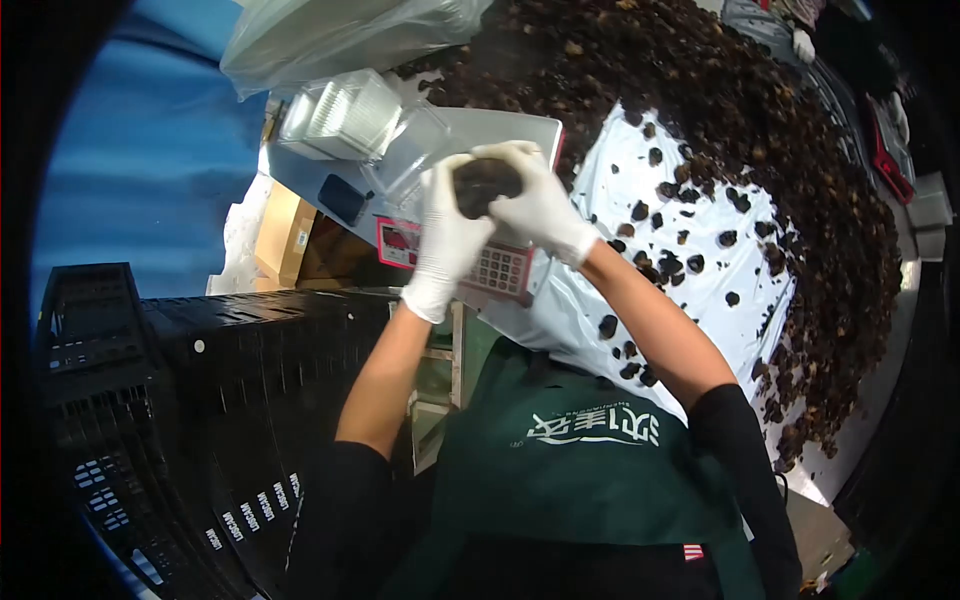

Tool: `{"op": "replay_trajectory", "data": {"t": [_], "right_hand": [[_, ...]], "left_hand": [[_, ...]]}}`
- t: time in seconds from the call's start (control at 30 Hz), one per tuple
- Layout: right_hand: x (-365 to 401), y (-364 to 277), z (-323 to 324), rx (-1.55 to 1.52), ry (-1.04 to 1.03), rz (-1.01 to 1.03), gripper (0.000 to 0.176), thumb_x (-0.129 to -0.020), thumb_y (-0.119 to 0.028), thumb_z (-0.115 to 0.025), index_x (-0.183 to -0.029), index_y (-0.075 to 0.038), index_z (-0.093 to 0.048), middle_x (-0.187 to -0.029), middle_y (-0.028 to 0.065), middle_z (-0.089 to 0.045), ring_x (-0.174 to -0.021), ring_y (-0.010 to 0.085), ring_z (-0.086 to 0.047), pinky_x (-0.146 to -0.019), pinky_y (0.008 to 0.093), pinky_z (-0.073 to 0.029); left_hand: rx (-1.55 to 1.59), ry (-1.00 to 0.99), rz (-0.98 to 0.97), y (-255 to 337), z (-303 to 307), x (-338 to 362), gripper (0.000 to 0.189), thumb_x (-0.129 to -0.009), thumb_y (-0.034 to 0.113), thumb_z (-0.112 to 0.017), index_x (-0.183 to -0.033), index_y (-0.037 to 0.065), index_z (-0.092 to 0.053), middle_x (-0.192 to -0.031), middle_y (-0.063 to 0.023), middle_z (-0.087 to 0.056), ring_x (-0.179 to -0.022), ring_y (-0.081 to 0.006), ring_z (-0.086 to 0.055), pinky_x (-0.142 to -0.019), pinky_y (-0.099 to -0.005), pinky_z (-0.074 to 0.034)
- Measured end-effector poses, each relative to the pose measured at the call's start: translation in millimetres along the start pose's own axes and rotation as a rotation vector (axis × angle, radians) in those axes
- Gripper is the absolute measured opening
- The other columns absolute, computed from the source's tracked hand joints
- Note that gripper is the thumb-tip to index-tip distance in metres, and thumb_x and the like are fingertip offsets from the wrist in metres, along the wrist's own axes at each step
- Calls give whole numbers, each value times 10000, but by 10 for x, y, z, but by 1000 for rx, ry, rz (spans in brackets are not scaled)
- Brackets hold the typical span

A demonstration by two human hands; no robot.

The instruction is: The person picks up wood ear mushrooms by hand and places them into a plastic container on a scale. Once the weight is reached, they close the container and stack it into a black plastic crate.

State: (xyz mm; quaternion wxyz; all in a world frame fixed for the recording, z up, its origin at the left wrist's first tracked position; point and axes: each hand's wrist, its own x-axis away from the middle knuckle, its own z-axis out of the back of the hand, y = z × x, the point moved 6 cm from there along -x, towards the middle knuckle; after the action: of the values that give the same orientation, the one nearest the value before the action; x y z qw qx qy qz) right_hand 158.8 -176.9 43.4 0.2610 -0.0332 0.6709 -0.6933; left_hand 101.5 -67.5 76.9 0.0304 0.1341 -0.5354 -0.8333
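Observation:
Both hands wear white gloves. My left hand (448, 225) and my right hand (540, 200) are curved around a clump of dark brown mushroom-like pieces (487, 185), fingers meeting at its far side. They hold it above a scale (500, 270) with a red-edged keypad and display; the left wrist covers part of its front. Just left of the hands is a clear plastic box (408, 150), its lower part partly hidden by my left hand. A stack of clear plastic boxes (345, 115) stands behind it. A dark phone-like slab (342, 199) lies to the left.
A large heap of dark pieces (690, 60) covers the back and right of the table. Scattered ones lie on a white sheet (620, 180). Black crates (240, 370) stand at lower left, near a cardboard box (285, 235). Another person's gloved hand (803, 45) shows at upper right.

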Motion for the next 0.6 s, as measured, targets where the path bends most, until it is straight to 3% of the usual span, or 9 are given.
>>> {"op": "replay_trajectory", "data": {"t": [0.03,0.07,0.27,0.33,0.37,0.4,0.43,0.5,0.6], "right_hand": [[-133,53,-197,-37,-46,7,558,-666,39,-625,-1214,-66,-607,-1227,204,-476,-1192,350,-492,-1046,360,-427],[-252,121,-382,-22,-108,-15,578,-666,36,-629,-1234,-65,-598,-1240,216,-473,-1207,365,-483,-1066,368,-414],[-546,655,-856,406,-359,-182,667,-703,8,-591,-1365,-31,-517,-1420,251,-419,-1322,410,-404,-1114,359,-358],[-513,504,-682,267,-437,-35,658,-746,2,-552,-1400,-17,-479,-1456,240,-431,-1331,362,-438,-1106,344,-360],[-437,194,-475,149,-428,-62,614,-781,2,-531,-1393,-20,-486,-1425,211,-492,-1285,297,-506,-1081,335,-382],[-346,82,-295,139,-385,-84,607,-793,8,-525,-1397,-43,-493,-1410,187,-523,-1255,263,-542,-1036,315,-420],[-200,38,-84,141,-350,-273,575,-834,11,-518,-1403,-72,-500,-1382,172,-555,-1226,244,-573,-1021,312,-439],[212,177,339,72,-118,-246,515,-906,-23,-526,-1418,-59,-481,-1346,140,-589,-1194,215,-597,-1007,331,-460],[1104,324,1034,508,213,-192,700,-797,-143,-749,-1410,13,-450,-1432,228,-471,-1326,298,-469,-1082,380,-389]], "left_hand": [[-38,33,2,-121,180,-39,633,-683,-66,-731,-1244,37,-456,-1188,-166,-471,-1133,-296,-537,-973,-373,-481],[-327,58,9,-323,364,-89,611,-677,-46,-747,-1215,34,-469,-1244,-182,-464,-1187,-317,-520,-998,-365,-462],[-528,-100,191,-942,865,-197,853,-675,26,-789,-1432,108,-405,-1297,-173,-483,-1177,-298,-532,-1008,-369,-451],[-338,-261,289,-814,976,-148,951,-691,36,-797,-1512,160,-333,-1355,-182,-473,-1171,-278,-541,-982,-369,-477],[-353,-236,202,-773,1070,-140,927,-712,1,-775,-1514,162,-339,-1340,-172,-492,-1124,-256,-559,-890,-348,-531],[-363,-200,182,-796,1177,-141,852,-749,-27,-741,-1494,154,-371,-1312,-153,-514,-1101,-227,-570,-796,-304,-557],[-253,-143,267,-888,1291,-127,823,-755,3,-744,-1483,147,-388,-1316,-147,-516,-1077,-220,-584,-789,-311,-554],[-130,-30,365,-1174,1503,-44,746,-811,63,-742,-1468,110,-393,-1304,-131,-521,-1051,-182,-584,-716,-283,-555],[-50,95,519,-1424,1411,227,773,-833,105,-755,-1486,63,-342,-1299,-147,-526,-1064,-184,-577,-743,-289,-554]]}}
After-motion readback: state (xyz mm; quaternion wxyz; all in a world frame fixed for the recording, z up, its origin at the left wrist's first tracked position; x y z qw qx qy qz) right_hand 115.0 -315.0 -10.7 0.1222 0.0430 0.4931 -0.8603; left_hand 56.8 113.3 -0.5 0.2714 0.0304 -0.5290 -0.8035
